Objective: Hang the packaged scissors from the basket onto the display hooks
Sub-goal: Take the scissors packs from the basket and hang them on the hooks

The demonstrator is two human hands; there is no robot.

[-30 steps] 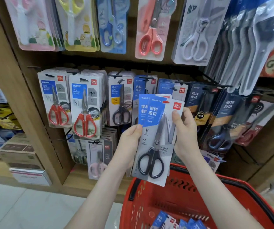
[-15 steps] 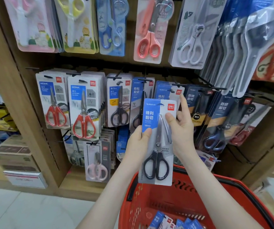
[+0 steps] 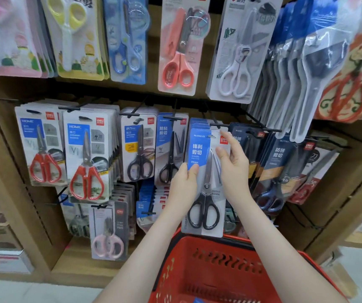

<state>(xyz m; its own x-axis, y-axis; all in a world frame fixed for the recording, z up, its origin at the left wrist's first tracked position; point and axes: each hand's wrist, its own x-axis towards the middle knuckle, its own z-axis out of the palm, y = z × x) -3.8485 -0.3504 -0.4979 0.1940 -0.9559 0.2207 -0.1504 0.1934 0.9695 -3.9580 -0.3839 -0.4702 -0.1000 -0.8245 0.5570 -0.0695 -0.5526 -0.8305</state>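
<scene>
**Checker:** Item in hand?

**Stocker:** One blue-and-white blister card of black-handled scissors point(image 3: 205, 189). Location: held upright in front of the middle row, just above the red plastic basket point(image 3: 230, 265). Its top edge is close under the black wire display hook point(image 3: 216, 124).

**Checker:** Hands?

**Stocker:** Left hand point(image 3: 183, 184): thumb pressed on the card's front at the left edge, other fingers behind and out of sight; a pinch. Right hand point(image 3: 233, 169): thumb on the front at the right edge, forefinger stretched up beside the red logo at the top corner, remaining fingers behind the card. Both have hold of this one card and nothing else.

**Checker:** Hook stock?

**Stocker:** A stack of matching blue-topped cards point(image 3: 197, 125) hangs there, directly behind the held one.

**Checker:** Step?

**Stocker:** By my reading, hanging, at the alignment stage. The card's hang slot sits just below the hook's tip. Whether the tip has entered the slot cannot be told.

**Checker:** Next move calls for?

**Stocker:** Probably a slight lift and a push toward the shelf, so the slot threads over the tip with the card kept square. The forefinger looks placed to steer that corner. After that, release with both hands.

**Checker:** Remaining stock?

**Stocker:** Basket: a sliver of blue packaging point(image 3: 197, 300) at the lower edge of view. Count not readable.
</scene>
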